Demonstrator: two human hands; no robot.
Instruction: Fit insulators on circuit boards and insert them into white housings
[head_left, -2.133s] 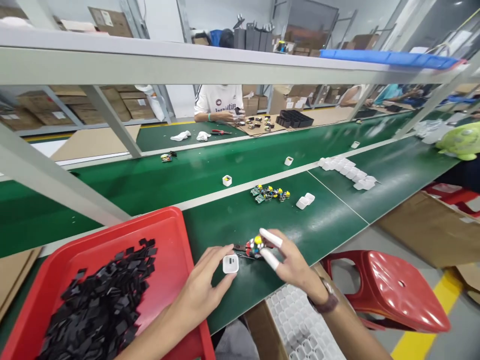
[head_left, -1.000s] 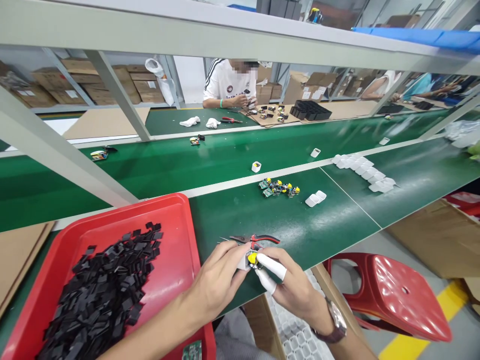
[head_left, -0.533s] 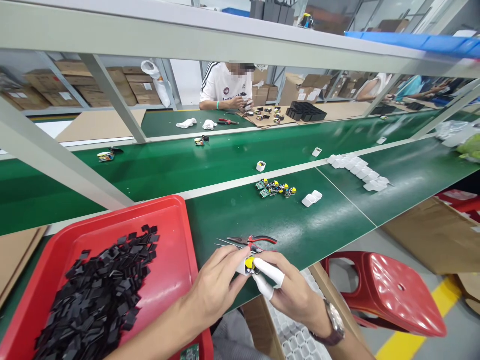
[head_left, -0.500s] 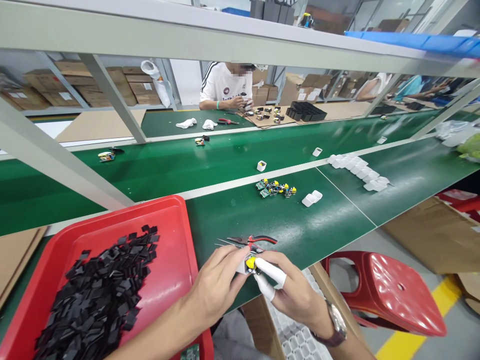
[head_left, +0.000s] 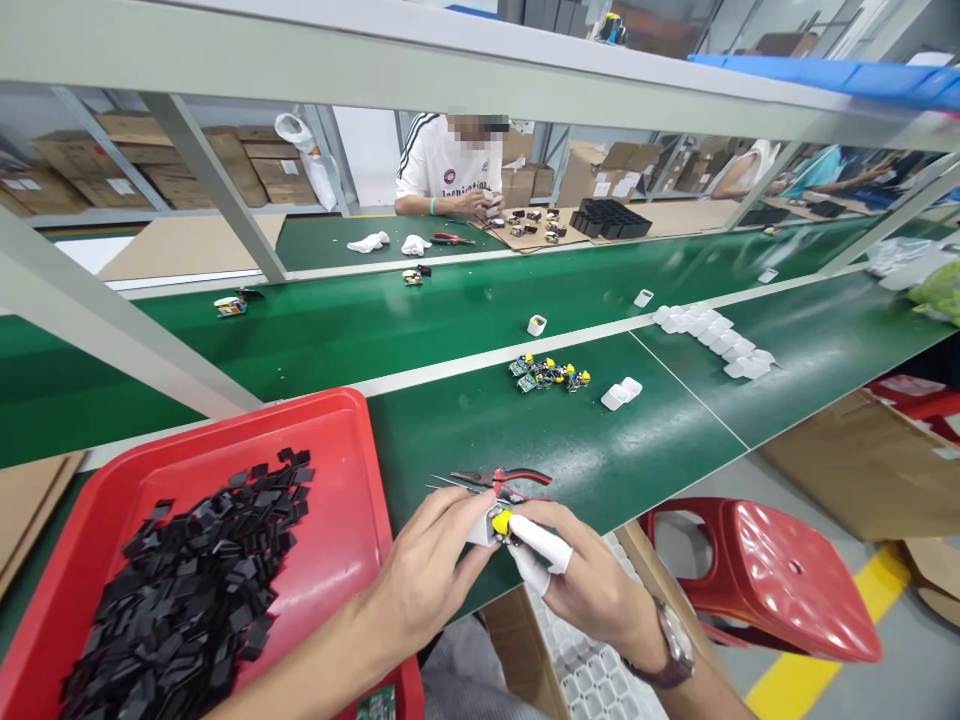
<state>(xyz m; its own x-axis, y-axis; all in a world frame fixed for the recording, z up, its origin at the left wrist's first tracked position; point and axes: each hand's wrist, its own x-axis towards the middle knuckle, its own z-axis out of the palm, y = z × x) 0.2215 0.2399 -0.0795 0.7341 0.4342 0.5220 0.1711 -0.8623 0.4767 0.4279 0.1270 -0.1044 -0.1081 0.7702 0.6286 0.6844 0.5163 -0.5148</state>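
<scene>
My left hand [head_left: 431, 575] pinches a small white plastic housing [head_left: 480, 527] over the near edge of the green bench. My right hand [head_left: 581, 580], with white finger cots on two fingers, presses a small circuit board with a yellow part [head_left: 501, 521] against that housing. Both hands are closed and meet at the piece. Red-handled pliers [head_left: 501, 477] lie on the bench just beyond them.
A red tray [head_left: 341, 470] heaped with black squares stands at my left. Several circuit boards [head_left: 547, 373], two white housings [head_left: 619, 393] and a row of housings [head_left: 712, 338] lie further out. A person works across the belt. A red stool [head_left: 772, 575] stands to my right.
2.1 s ago my hands were apart, the left with the housing, the right picking the board off the bench. They have come together, and single housings on the belt have drifted right.
</scene>
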